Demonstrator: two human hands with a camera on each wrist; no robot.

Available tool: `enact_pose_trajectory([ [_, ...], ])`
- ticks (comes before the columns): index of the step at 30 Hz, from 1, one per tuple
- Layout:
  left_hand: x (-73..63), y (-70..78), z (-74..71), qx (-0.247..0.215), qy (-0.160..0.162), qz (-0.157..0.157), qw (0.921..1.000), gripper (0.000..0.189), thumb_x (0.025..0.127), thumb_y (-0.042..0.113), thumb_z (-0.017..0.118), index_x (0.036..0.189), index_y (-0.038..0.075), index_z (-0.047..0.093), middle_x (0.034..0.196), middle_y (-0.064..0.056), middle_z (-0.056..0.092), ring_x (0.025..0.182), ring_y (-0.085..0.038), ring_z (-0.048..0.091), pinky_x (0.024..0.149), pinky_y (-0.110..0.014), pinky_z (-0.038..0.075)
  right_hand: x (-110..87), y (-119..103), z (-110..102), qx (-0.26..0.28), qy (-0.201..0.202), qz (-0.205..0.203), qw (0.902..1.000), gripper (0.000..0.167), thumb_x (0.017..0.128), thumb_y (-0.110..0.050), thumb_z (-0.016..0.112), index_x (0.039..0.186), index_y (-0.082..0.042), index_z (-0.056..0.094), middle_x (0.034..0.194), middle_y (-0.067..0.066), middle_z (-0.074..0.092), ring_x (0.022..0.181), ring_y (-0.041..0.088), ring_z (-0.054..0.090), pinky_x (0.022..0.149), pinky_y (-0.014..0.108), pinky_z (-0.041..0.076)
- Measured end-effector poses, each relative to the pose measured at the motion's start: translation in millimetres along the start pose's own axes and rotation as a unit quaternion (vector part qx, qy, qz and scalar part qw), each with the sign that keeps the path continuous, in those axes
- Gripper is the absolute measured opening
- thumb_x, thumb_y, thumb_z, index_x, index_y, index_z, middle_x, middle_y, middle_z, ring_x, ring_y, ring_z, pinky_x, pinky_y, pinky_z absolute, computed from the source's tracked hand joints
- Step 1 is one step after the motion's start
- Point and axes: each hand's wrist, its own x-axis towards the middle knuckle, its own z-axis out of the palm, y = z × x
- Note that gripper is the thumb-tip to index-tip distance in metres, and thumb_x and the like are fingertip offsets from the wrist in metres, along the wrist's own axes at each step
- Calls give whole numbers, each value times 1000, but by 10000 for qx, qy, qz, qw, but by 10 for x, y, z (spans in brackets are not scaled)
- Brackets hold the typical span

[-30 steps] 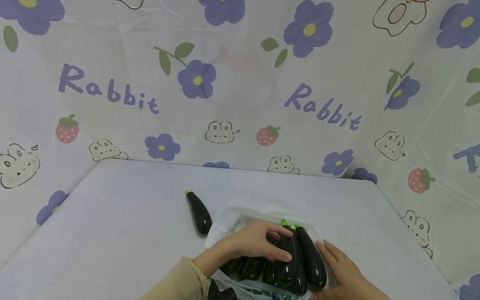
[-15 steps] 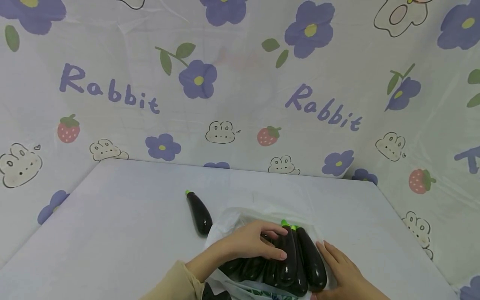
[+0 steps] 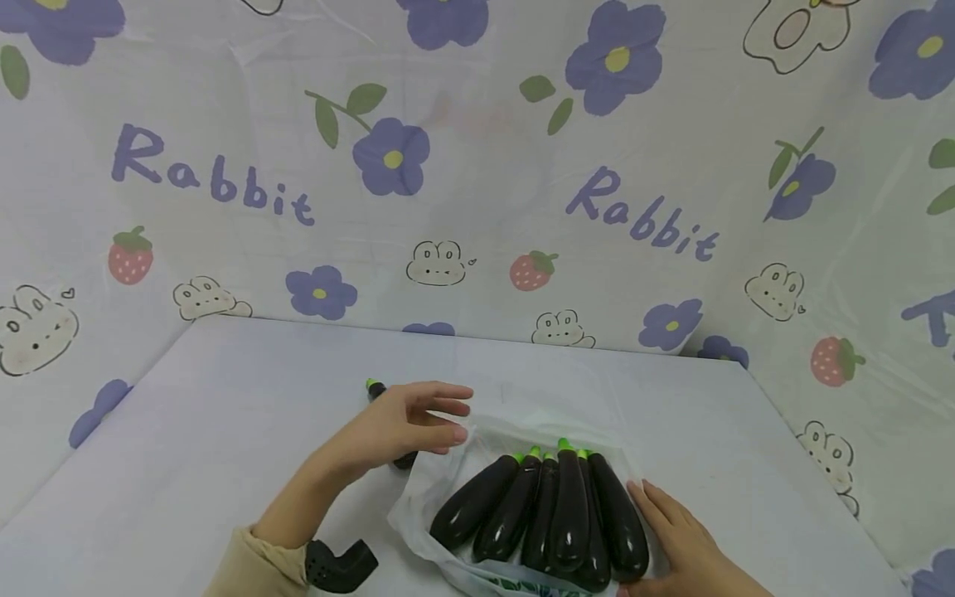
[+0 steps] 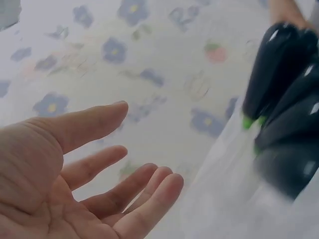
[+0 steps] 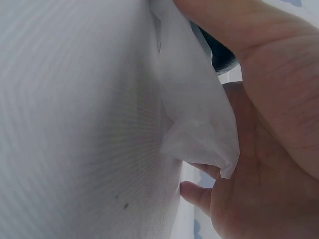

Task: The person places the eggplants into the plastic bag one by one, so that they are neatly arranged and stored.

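Several dark, glossy eggplants (image 3: 570, 514) with green stem ends lie side by side in a white plastic bag (image 3: 418, 506), its mouth spread wide. Left of the bag, my left hand (image 3: 395, 427) hovers with nothing in it, thumb and fingers apart. Behind that hand a single eggplant (image 3: 376, 389) lies on the table, mostly hidden. My right hand (image 3: 682, 543) rests against the bag's right side, its fingers extended along it. In the right wrist view, the bag's thin film (image 5: 199, 99) hangs by the palm. The left wrist view has the bagged eggplants (image 4: 284, 89) at right.
A white table (image 3: 224, 414) runs back to a patterned cloth backdrop (image 3: 477, 166) with purple flowers and rabbits. On the left wrist sits a black device (image 3: 341, 566) next to a beige sleeve (image 3: 257, 564).
My left hand has lifted off the eggplants in the bag and moved left and away, now in front of the lone eggplant. The right hand has stayed at the bag's side.
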Motion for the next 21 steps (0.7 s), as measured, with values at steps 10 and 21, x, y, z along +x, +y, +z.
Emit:
enact_pose_trajectory([
  [10,-113,-355,-751,18,861,-206,9961,61,90,17,74,144,4,47,137,-23,51,117,-30,59,89,-40,51,12,13,21,-3,-31,170,9999,125,58,-56,90,151,3,31,148,30,31,132,52,30,95,72,30],
  [21,-108,-677,-945,-78,1178,-537,9916,61,90,15,74,142,-1,47,134,-26,53,115,-30,60,88,-41,52,9,-21,-1,134,-177,388,9990,124,59,-54,90,152,2,29,150,28,29,133,51,29,96,71,30],
])
